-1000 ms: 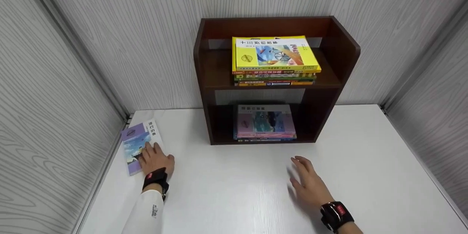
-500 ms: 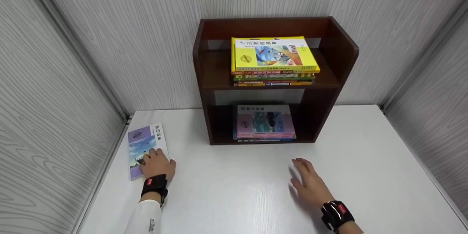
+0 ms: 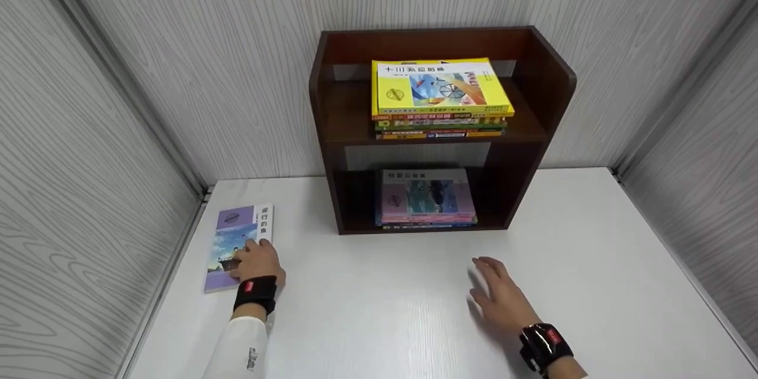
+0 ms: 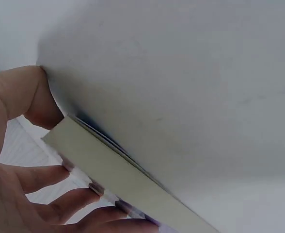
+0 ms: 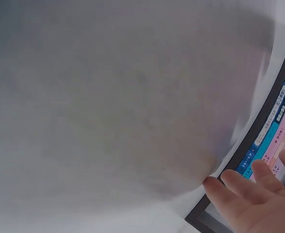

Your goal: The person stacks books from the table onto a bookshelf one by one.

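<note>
A paperback book (image 3: 237, 246) with a purple-and-blue cover and a white strip lies flat at the left of the table. My left hand (image 3: 259, 262) is over its lower right part. In the left wrist view the fingers (image 4: 74, 201) press on the cover, while the bent thumb (image 4: 33, 92) comes round the edge of the book's cream page block (image 4: 118, 170). My right hand (image 3: 503, 299) holds nothing; it is over the white table at the right, fingers loosely bent and spread.
A dark brown two-tier bookshelf (image 3: 323, 89) stands at the back. A stack of yellow-covered books (image 3: 441, 95) lies on its upper shelf, a pink-covered stack (image 3: 426, 198) on the lower one. Grey wood-grain panels (image 3: 106, 148) enclose the white table (image 3: 379, 308).
The purple book has turned clockwise and shifted slightly right and toward me, under my left hand. The left fingers have curled in at its right side. My right hand has stayed nearly still.
</note>
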Action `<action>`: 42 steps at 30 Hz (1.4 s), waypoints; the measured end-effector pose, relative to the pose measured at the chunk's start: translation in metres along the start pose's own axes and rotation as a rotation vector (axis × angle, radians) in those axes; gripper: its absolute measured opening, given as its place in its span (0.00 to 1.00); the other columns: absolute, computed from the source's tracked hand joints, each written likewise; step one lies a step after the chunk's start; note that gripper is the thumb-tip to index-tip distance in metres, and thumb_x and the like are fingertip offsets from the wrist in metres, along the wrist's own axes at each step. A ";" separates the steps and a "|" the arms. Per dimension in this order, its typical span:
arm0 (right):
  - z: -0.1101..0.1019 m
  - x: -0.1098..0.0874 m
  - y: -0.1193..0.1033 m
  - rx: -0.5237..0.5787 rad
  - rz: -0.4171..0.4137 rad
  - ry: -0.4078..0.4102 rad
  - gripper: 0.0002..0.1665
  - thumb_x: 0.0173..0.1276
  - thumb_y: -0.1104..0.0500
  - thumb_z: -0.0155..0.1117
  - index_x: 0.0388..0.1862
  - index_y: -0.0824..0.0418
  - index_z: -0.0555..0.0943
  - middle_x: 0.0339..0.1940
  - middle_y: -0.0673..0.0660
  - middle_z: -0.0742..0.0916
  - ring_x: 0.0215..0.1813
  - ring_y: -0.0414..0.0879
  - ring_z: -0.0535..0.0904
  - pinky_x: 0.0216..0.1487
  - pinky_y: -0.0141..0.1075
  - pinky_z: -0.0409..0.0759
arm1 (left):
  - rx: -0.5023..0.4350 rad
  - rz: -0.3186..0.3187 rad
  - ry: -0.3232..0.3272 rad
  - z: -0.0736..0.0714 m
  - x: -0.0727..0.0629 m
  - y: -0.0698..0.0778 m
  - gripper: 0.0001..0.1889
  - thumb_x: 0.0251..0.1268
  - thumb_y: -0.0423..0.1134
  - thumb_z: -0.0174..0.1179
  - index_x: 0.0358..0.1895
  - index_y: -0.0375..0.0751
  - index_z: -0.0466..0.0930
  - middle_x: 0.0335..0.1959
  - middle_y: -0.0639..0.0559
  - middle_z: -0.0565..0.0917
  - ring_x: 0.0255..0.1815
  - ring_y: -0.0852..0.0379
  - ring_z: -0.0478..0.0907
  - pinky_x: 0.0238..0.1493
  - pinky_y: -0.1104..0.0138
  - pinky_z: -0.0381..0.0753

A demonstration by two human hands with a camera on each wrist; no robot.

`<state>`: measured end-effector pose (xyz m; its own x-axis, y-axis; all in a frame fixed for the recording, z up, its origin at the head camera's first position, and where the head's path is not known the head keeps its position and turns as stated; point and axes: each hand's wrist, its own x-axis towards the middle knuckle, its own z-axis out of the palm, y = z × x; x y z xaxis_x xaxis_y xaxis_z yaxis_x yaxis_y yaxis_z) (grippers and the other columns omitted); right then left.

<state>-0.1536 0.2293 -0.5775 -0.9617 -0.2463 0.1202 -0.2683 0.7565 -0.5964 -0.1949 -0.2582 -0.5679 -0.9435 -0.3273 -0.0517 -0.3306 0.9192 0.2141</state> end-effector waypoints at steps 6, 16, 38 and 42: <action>0.000 0.000 0.000 0.008 -0.013 0.006 0.38 0.74 0.61 0.67 0.80 0.65 0.68 0.78 0.66 0.72 0.74 0.66 0.74 0.73 0.61 0.74 | 0.092 0.091 0.168 0.009 -0.001 -0.010 0.30 0.57 0.25 0.68 0.64 0.19 0.71 0.58 0.19 0.73 0.52 0.19 0.77 0.34 0.31 0.84; 0.001 -0.001 0.003 0.020 0.006 0.008 0.38 0.74 0.60 0.68 0.80 0.63 0.68 0.78 0.64 0.72 0.74 0.66 0.75 0.72 0.62 0.74 | 0.091 0.167 0.324 0.008 -0.007 -0.020 0.14 0.70 0.25 0.59 0.55 0.22 0.79 0.51 0.26 0.81 0.42 0.26 0.83 0.28 0.38 0.86; 0.002 -0.001 0.006 0.042 -0.038 0.009 0.38 0.74 0.61 0.67 0.80 0.66 0.68 0.78 0.67 0.71 0.76 0.67 0.72 0.75 0.63 0.71 | -0.424 0.126 0.411 -0.015 -0.110 0.015 0.22 0.72 0.24 0.57 0.68 0.29 0.78 0.52 0.25 0.86 0.34 0.28 0.88 0.22 0.40 0.83; 0.001 -0.001 0.006 0.047 -0.038 0.002 0.38 0.75 0.61 0.67 0.80 0.66 0.68 0.78 0.67 0.71 0.76 0.68 0.71 0.75 0.63 0.70 | -0.526 0.115 0.475 -0.015 -0.126 0.023 0.23 0.69 0.22 0.60 0.67 0.26 0.77 0.55 0.24 0.85 0.45 0.25 0.88 0.34 0.36 0.87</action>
<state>-0.1544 0.2331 -0.5820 -0.9511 -0.2727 0.1451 -0.3015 0.7174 -0.6281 -0.0837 -0.1995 -0.5423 -0.8202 -0.4050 0.4040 -0.0621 0.7652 0.6408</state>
